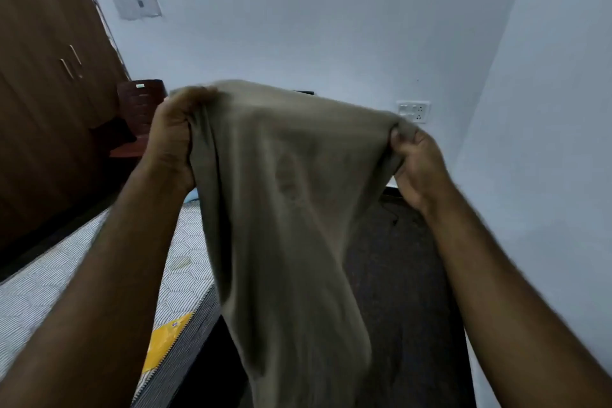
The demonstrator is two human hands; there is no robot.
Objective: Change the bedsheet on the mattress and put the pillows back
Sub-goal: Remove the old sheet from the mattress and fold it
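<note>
A beige bedsheet (284,209) hangs in the air in front of me, spread between both hands and drooping down past the frame's bottom. My left hand (170,139) grips its upper left edge in a bunch. My right hand (415,166) pinches its upper right edge. The bare mattress (49,285), white with a hexagon quilt pattern and a yellow label (165,344) on its side, lies at lower left, below my left arm. No pillows show.
A brown wardrobe (43,76) stands on the left, with a dark red plastic chair (139,116) beside it. White walls meet in a corner on the right, with a switchboard (414,111). Dark floor (397,275) runs between mattress and right wall.
</note>
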